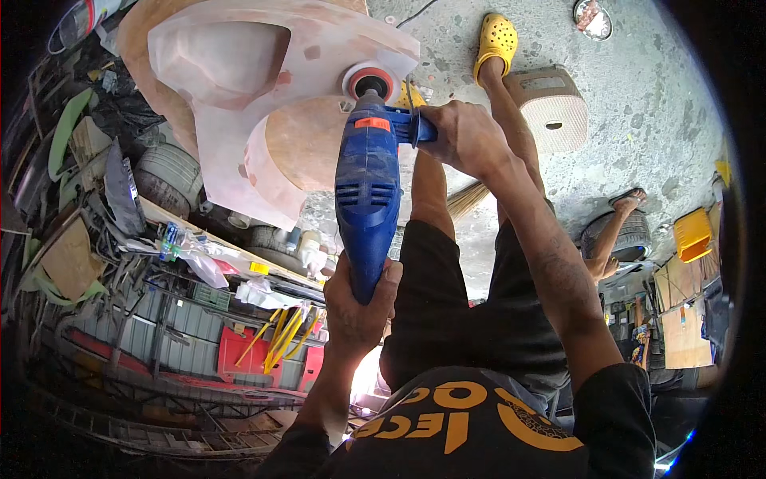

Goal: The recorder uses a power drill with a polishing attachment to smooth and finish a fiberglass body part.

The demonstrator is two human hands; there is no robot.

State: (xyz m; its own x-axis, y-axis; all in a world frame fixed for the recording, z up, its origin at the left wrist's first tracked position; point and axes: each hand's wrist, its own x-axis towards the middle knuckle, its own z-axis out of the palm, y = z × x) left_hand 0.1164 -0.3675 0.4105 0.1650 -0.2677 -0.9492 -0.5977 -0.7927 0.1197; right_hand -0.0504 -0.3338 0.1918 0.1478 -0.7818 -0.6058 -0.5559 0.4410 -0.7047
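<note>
A blue power drill (pixel 369 172) points away from me, with a round red-and-white sanding disc (pixel 373 70) on its front end. My left hand (pixel 357 307) is wrapped round the rear end of the drill. My right hand (pixel 469 137) grips the blue side handle near the drill's front. The disc lies over the edge of a large curved panel (pixel 227 132), which is whitish with pinkish-brown patches and has a hollow and a round cut-out. From here I cannot tell whether the disc presses on it. The trigger is hidden.
My yellow clogs (pixel 496 40) stand beyond the panel, beside a pale plastic stool (pixel 550 104). A small dish (pixel 593 19) lies on the concrete floor. At the right, another person's leg (pixel 610 231) shows near a tire and a yellow crate (pixel 692 235). Tires (pixel 169 176) and scrap crowd the left.
</note>
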